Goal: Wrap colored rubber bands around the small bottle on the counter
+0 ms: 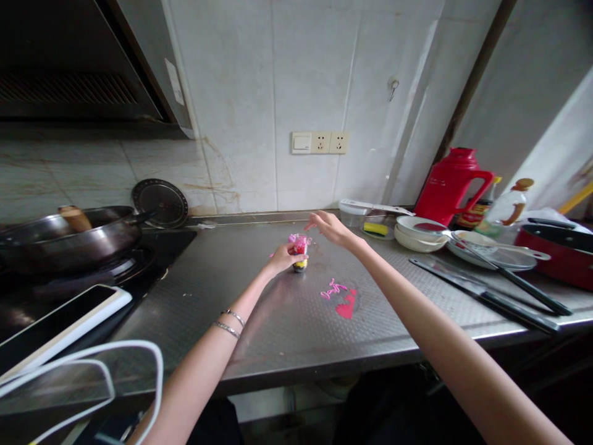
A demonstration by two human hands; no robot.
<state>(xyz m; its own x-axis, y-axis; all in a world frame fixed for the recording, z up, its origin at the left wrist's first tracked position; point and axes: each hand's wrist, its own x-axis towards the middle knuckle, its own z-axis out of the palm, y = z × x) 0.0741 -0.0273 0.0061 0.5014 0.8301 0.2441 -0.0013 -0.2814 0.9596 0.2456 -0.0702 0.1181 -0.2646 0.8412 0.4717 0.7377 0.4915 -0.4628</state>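
My left hand (281, 258) is wrapped around a small see-through cup (300, 266) that stands upright on the steel counter. Yellow and dark stuff shows low in the cup, red higher up, and pink curly strands (302, 242) poke out of its top. Just above and to the right of the cup hovers my right hand (327, 226), its fingers stretched out and bent down a little, with nothing visible in them. Nearer to me on the counter lie a pink squiggly word-shaped piece (333, 289) and flat red cut pieces (345, 306).
Left: a wok (92, 241) on the stove, a phone-like device (65, 327) with white cable (160, 371). Right: a yellow sponge (375, 229), stacked bowls (419, 241), a red thermos (449, 185), a knife (445, 276) and a red pot (551, 253). The counter (278, 355) has a front edge.
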